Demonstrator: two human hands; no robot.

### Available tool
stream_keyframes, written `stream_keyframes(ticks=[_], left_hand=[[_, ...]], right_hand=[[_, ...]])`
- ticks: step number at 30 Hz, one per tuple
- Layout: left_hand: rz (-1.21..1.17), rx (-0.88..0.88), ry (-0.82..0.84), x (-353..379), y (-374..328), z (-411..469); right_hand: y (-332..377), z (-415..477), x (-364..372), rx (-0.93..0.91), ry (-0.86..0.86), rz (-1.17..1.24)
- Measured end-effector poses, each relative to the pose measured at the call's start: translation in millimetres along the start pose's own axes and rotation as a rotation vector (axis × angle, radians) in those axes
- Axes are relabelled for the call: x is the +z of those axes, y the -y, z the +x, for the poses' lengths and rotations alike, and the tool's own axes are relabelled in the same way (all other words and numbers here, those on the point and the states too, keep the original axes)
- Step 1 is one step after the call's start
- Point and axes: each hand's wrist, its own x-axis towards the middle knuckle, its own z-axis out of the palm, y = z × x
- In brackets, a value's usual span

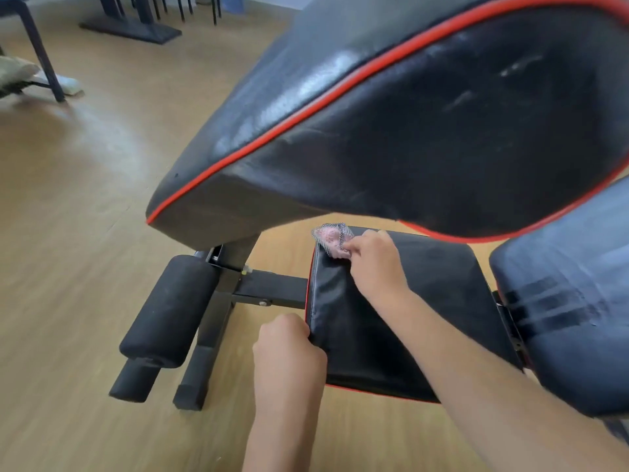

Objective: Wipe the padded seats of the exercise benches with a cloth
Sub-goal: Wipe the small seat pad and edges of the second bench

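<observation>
A black padded seat point(439, 301) with red piping lies low in the middle of the view. My right hand point(377, 264) presses a small pink patterned cloth point(332, 238) against the seat's far left corner. My left hand point(289, 352) grips the seat's near left edge, fingers curled around it. A second, larger black pad with red piping point(442, 114) rises tilted across the upper right, hiding the seat's far edge. The first bench's back pad point(578, 318) sits to the right.
The bench's black metal frame point(265, 291) and foam roller point(170, 311) stand left of the seat on a wooden floor point(68, 233). Dark furniture legs point(136, 22) stand at the far back. A chair leg point(44, 56) and some fabric lie at far left.
</observation>
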Motion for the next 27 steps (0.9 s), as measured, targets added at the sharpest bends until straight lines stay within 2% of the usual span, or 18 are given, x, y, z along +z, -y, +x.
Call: stream_keyframes(ticks=[2, 4, 7, 9, 11, 13, 15, 16, 18, 19, 21, 24, 26, 27], left_hand=[[-0.013, 0.01, -0.019, 1.9, 2.9, 2.9], [-0.029, 0.028, -0.025, 1.1, 3.0, 2.9], [-0.026, 0.068, 0.02, -6.9, 0.1, -0.1], [-0.057, 0.043, 0.025, -10.3, -0.4, -0.5], [-0.053, 0.025, 0.019, -7.2, 2.8, 2.0], [-0.069, 0.011, 0.011, -2.2, 4.9, 4.3], [-0.079, 0.001, 0.033, -1.2, 3.2, 3.7], [-0.075, -0.007, 0.044, -2.6, 2.0, 2.2], [-0.081, -0.01, 0.038, -5.9, 1.2, 1.9], [-0.09, -0.008, 0.025, -6.9, 1.5, 2.9], [-0.107, -0.012, 0.013, -11.0, -0.8, 2.5], [-0.129, 0.002, 0.02, -14.1, -5.9, -2.2], [-0.142, -0.023, 0.024, -12.9, -7.8, -4.3], [-0.145, -0.035, 0.029, -12.9, -8.0, -6.2]], right_hand=[[11.1, -27.8, -0.3, -0.029, -0.028, 0.02], [17.6, -76.5, -10.1, -0.164, -0.047, 0.052], [14.5, -139.7, -30.7, -0.346, 0.053, 0.102], [7.4, -144.7, -38.4, -0.49, 0.072, 0.069], [1.5, -113.6, -33.6, -0.561, 0.114, 0.005], [-2.2, -61.0, -21.6, -0.475, 0.065, -0.066], [3.3, -15.2, -12.9, -0.23, 0.011, -0.032], [9.2, -4.5, -9.4, -0.11, -0.006, -0.004], [28.8, -8.2, -4.2, 0.015, -0.025, 0.016], [36.3, -21.9, -1.7, 0.003, -0.038, 0.029], [42.2, -69.9, -2.8, -0.161, -0.049, 0.039], [23.7, -140.9, -24.5, -0.367, 0.06, 0.038], [-11.8, -160.6, -45.4, -0.375, 0.019, -0.1], [-34.2, -163.6, -55.0, -0.29, -0.019, -0.171]])
